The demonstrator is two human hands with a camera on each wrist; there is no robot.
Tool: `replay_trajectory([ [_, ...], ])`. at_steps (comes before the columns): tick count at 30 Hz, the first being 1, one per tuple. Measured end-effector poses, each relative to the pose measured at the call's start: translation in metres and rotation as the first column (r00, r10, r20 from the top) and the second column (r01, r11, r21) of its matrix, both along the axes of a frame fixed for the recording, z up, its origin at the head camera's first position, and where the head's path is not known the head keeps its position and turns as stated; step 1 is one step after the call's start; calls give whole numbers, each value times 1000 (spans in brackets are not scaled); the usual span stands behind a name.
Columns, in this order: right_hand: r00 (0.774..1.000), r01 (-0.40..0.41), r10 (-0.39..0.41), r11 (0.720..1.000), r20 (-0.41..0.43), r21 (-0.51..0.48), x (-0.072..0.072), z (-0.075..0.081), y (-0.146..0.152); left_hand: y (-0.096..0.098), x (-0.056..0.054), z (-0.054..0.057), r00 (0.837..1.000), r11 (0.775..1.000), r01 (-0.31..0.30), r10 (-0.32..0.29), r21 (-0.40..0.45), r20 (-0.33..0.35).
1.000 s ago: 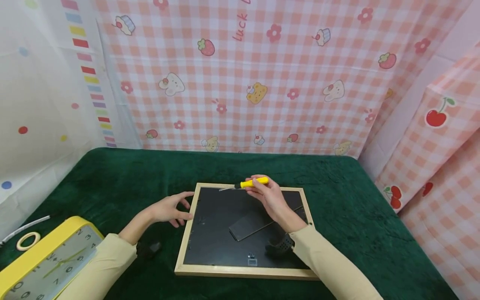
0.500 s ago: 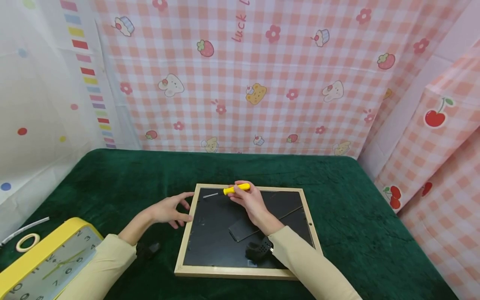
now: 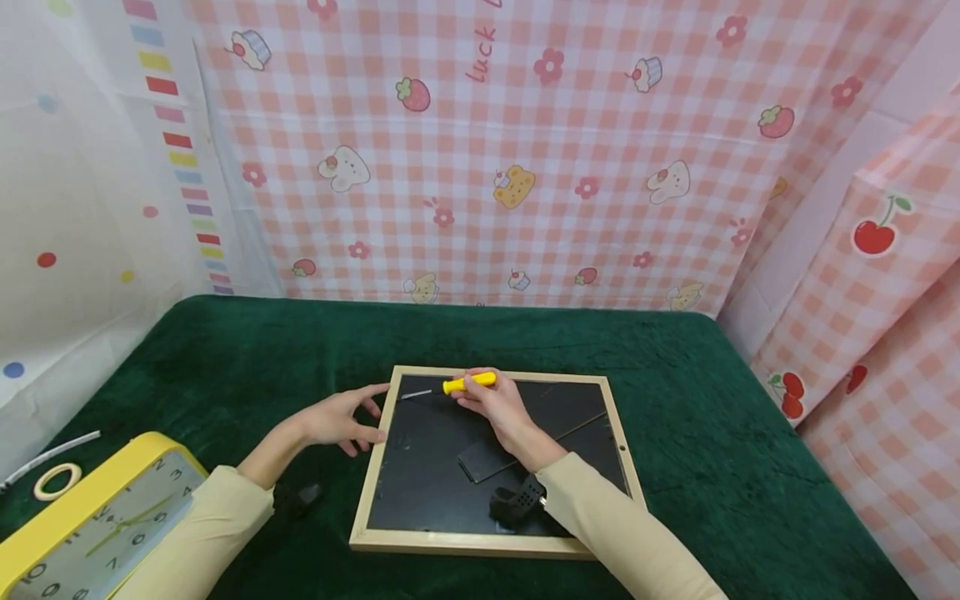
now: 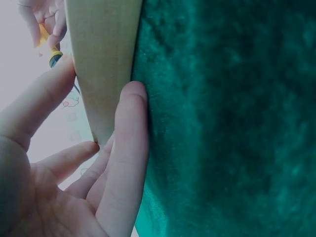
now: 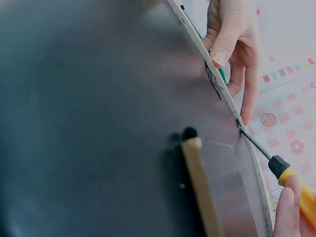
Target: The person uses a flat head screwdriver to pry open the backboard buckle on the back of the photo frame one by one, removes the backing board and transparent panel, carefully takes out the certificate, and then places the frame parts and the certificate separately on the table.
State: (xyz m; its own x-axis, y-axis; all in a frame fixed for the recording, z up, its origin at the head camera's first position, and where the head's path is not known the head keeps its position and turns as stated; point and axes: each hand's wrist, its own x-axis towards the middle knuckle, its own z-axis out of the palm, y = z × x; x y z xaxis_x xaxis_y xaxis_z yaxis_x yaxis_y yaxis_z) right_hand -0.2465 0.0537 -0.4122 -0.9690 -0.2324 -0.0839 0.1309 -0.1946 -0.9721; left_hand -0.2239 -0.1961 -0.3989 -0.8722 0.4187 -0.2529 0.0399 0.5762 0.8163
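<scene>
A wooden picture frame (image 3: 442,542) lies back side up on the green cloth, its black backboard (image 3: 423,487) showing. My left hand (image 3: 333,418) touches the frame's left side; in the left wrist view the thumb meets the upper edge and extended fingers lie along the side. My right hand (image 3: 504,410) grips the yellow handle of a screwdriver (image 3: 472,383) over the upper part of the backboard. In the right wrist view the screwdriver's shaft (image 5: 257,146) slants to the frame's inner edge, its tip right at a small dark tab (image 5: 240,126) near the left hand's index finger.
A folded black stand leg (image 3: 480,460) lies on the backboard. To the left are a yellow clock (image 3: 142,467), a pale ring (image 3: 57,482) and a white cord (image 3: 56,457). Green cloth (image 3: 720,433) covers the table, with patterned curtains behind.
My right hand has moved left with the screwdriver, carrying its tip from the frame's top edge to near the upper left inner edge. The left hand has stayed where it was.
</scene>
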Motion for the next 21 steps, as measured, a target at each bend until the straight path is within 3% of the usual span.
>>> replay_trajectory([
  [11,1000,-22,22,1000,-5,7,3,2,1,0,0,-1,1000,1000,3,-3,-4,1],
  [18,1000,-16,17,998,-22,57,14,17,-2,-2,-1,-3,1000,1000,12,-12,23,12],
  [21,1000,-3,4,999,-22,52,11,11,-2,-2,-1,-3,1000,999,23,-24,42,13],
])
